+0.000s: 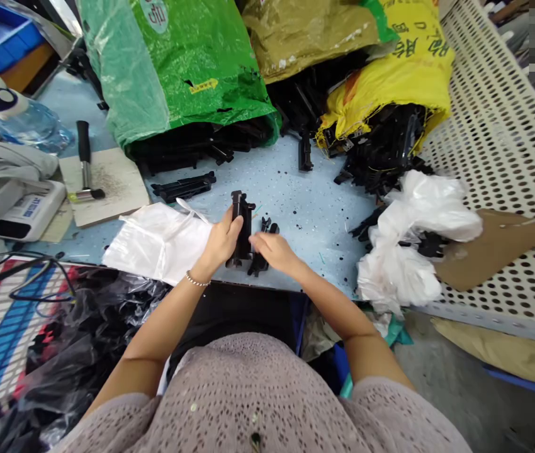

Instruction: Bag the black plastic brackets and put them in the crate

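My left hand (223,240) is wrapped round a long black plastic part (242,229), which stands close to the table's front edge. My right hand (274,250) is just to the right of it, fingers pressed together with their tips close to the part's side. What those fingertips hold, if anything, is hidden. A second black part (259,264) shows above and below my right fingers; I cannot tell whether it is gripped or lies on the table. Left of my left hand lies a white plastic sheet (157,242). Behind it is another black part (185,187).
Green (201,56) and yellow (394,75) sacks spill black parts at the back. A brush (85,163) lies on a board (121,189) at left, near a water bottle (26,119) and white device (31,211). White bags (404,245) and a perforated panel (498,145) stand right.
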Demonstrator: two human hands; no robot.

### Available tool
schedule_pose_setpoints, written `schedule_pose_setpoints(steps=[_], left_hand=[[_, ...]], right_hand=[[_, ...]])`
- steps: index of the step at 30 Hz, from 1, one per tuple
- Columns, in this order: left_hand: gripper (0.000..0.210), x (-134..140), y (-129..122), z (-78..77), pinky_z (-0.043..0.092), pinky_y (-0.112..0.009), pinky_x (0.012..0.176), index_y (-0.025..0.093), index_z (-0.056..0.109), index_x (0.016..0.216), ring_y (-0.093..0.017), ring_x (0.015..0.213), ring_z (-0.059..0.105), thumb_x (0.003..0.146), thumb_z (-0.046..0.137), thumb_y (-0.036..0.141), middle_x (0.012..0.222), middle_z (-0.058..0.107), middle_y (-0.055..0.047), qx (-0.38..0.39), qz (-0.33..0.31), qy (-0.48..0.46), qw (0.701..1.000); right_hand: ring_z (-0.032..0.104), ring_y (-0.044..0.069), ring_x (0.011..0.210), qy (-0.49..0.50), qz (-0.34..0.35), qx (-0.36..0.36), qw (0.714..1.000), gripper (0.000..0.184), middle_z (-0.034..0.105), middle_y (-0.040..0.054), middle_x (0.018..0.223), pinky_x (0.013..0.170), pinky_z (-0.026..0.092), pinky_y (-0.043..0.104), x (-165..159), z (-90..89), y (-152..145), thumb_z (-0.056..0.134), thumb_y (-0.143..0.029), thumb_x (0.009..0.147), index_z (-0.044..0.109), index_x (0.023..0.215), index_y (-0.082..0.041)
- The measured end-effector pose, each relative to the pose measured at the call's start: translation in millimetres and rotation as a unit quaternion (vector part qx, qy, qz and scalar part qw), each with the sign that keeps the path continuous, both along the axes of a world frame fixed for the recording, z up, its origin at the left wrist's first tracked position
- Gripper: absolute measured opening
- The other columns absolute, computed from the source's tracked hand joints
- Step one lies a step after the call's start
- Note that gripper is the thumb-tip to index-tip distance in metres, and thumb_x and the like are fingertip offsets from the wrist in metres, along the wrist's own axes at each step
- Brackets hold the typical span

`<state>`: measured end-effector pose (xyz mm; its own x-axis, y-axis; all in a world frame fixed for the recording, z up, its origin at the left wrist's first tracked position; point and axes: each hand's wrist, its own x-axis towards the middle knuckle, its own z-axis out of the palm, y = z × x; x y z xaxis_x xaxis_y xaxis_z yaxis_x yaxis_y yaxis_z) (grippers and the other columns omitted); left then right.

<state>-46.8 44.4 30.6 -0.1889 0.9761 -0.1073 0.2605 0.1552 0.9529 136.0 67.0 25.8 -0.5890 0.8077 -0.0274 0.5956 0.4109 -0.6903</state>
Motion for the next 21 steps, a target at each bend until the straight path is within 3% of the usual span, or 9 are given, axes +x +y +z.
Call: schedule_pose_setpoints(steps=[3, 6, 8, 10, 12, 15, 17, 18, 21], left_hand=[[0.049, 10.5, -4.1, -10.6, 0.053, -0.046, 0.088, 0.012, 0.057, 0.141, -0.036, 0.089, 0.074, 0.103, 0.042, 0.038, 0.083, 0.073, -0.016, -0.092, -0.068, 0.258, 0.959], [0.055, 29.2, -21.1, -16.6, 0.054, -0.047, 0.084, 0.009, 0.052, 0.147, -0.038, 0.084, 0.075, 0.105, 0.034, 0.04, 0.08, 0.074, -0.019, -0.123, -0.124, 0.347, 0.922], [0.058, 36.5, -31.0, -19.0, 0.055, -0.047, 0.084, 0.011, 0.054, 0.147, -0.038, 0.085, 0.075, 0.105, 0.034, 0.046, 0.083, 0.074, -0.02, -0.122, -0.137, 0.353, 0.917], [0.056, 35.4, -33.3, -19.9, 0.055, -0.046, 0.088, 0.014, 0.059, 0.143, -0.037, 0.093, 0.075, 0.105, 0.038, 0.049, 0.096, 0.075, -0.021, -0.096, -0.124, 0.328, 0.932], [0.051, 29.0, -25.8, -18.7, 0.053, -0.045, 0.097, 0.016, 0.062, 0.14, -0.034, 0.105, 0.072, 0.103, 0.044, 0.047, 0.112, 0.073, -0.02, -0.043, -0.102, 0.247, 0.963], [0.059, 22.3, -2.0, -12.3, 0.049, -0.044, 0.108, 0.021, 0.049, 0.152, -0.03, 0.123, 0.064, 0.1, 0.053, 0.048, 0.134, 0.064, -0.018, 0.004, -0.068, -0.002, 0.998], [0.079, 23.4, 13.5, -5.3, 0.051, -0.043, 0.107, 0.031, 0.025, 0.163, -0.027, 0.125, 0.063, 0.096, 0.06, 0.054, 0.148, 0.055, -0.015, 0.003, -0.029, -0.198, 0.98], [0.087, 24.8, 18.6, -1.0, 0.053, -0.042, 0.103, 0.034, 0.016, 0.164, -0.025, 0.121, 0.065, 0.094, 0.063, 0.055, 0.149, 0.054, -0.013, 0.003, -0.001, -0.275, 0.961], [0.082, 26.7, 17.2, 13.9, 0.059, -0.034, 0.08, 0.032, 0.027, 0.16, -0.019, 0.085, 0.07, 0.09, 0.067, 0.051, 0.115, 0.069, -0.007, -0.012, 0.043, -0.362, 0.931]], right_hand=[[0.066, 0.023, 0.095, -0.024, -0.16, 0.079, 0.984, 0.032, 0.07, 0.0082, 0.099, 0.087, 0.05, 0.036, 12.1, 0.1, 84.0, 0.044, -0.042, 0.108, 0.065, 0.1, -0.02], [0.049, 0.036, 0.138, -0.044, -0.31, 0.153, 0.937, 0.032, 0.054, 0.0256, 0.143, 0.107, 0.041, 0.05, 29.8, 4.5, 175.1, 0.054, -0.03, 0.103, 0.059, 0.128, -0.01], [0.057, 0.036, 0.13, -0.059, -0.364, 0.135, 0.92, 0.033, 0.06, 0.0303, 0.133, 0.099, 0.045, 0.05, 41.6, 6.4, 214.3, 0.052, -0.032, 0.104, 0.061, 0.121, -0.005], [0.067, 0.027, 0.106, -0.064, -0.375, 0.119, 0.917, 0.041, 0.07, 0.0274, 0.108, 0.089, 0.047, 0.041, 50.6, 5.5, 225.8, 0.046, -0.036, 0.106, 0.064, 0.11, 0.0], [0.067, 0.019, 0.087, -0.061, -0.353, 0.119, 0.926, 0.046, 0.073, 0.022, 0.092, 0.081, 0.046, 0.034, 53.9, 2.2, 207.5, 0.043, -0.039, 0.108, 0.065, 0.107, 0.001], [0.067, 0.02, 0.083, -0.057, -0.291, 0.133, 0.946, 0.042, 0.075, 0.0184, 0.098, 0.078, 0.048, 0.032, 46.7, -1.3, 133.4, 0.049, -0.041, 0.106, 0.065, 0.118, -0.004], [0.07, 0.024, 0.099, -0.043, -0.229, 0.155, 0.96, 0.04, 0.075, 0.0159, 0.115, 0.085, 0.053, 0.035, 38.3, 2.7, 70.7, 0.052, -0.042, 0.105, 0.062, 0.13, -0.013], [0.069, 0.027, 0.113, -0.022, -0.156, 0.191, 0.969, 0.041, 0.072, 0.0173, 0.126, 0.094, 0.054, 0.039, 34.8, 7.2, 42.1, 0.05, -0.042, 0.106, 0.06, 0.134, -0.014], [0.064, 0.029, 0.128, 0.035, 0.065, 0.213, 0.974, 0.046, 0.069, 0.0134, 0.136, 0.106, 0.053, 0.045, 29.9, 25.9, -9.8, 0.047, -0.052, 0.106, 0.058, 0.138, -0.021]])
